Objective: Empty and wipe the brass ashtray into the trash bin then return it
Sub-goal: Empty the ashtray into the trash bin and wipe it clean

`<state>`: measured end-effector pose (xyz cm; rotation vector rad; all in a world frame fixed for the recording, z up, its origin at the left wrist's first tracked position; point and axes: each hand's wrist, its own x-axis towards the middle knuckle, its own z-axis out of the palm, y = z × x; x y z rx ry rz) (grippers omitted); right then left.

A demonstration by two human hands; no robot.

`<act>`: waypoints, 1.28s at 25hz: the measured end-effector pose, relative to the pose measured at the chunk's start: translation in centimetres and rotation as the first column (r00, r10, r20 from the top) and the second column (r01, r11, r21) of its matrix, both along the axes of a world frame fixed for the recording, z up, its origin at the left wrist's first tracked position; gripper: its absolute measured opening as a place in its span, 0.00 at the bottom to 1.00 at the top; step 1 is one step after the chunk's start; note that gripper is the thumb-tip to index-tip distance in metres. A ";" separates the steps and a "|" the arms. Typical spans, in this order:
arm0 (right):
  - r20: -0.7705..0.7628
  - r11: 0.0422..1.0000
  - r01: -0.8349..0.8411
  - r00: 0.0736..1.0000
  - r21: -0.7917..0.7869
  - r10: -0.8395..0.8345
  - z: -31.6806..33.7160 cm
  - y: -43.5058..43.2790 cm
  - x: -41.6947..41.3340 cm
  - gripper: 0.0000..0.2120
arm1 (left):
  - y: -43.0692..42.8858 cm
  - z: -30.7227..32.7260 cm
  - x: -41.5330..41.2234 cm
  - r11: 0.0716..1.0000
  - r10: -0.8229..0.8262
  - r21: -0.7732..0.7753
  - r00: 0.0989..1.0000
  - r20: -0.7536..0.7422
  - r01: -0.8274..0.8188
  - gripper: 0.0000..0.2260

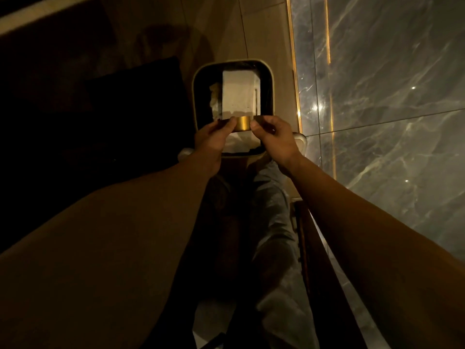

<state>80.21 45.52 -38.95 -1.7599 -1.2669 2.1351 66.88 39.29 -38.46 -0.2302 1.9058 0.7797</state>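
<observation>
Above the open trash bin [195,96] on the floor, the left hand [214,137] and right hand [273,137] hold a brass ashtray [242,124], fingers gripping its two ends.

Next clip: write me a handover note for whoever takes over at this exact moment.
Left hand and right hand: both grip the brass ashtray, one at each end.
Ashtray: held above the near edge of the open trash bin on the floor; bin already holds white paper.
Done: ashtray brought to bin.
Cannot tell: whether it is emptied yet.
Left: wipe it, return it.
</observation>
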 end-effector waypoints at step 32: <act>0.111 0.987 -0.137 0.986 0.081 0.128 -5.4 1.7 -2.5 0.16 | 1.3 -4.3 -1.3 0.927 -0.370 -0.144 0.903 -0.219 0.345 0.19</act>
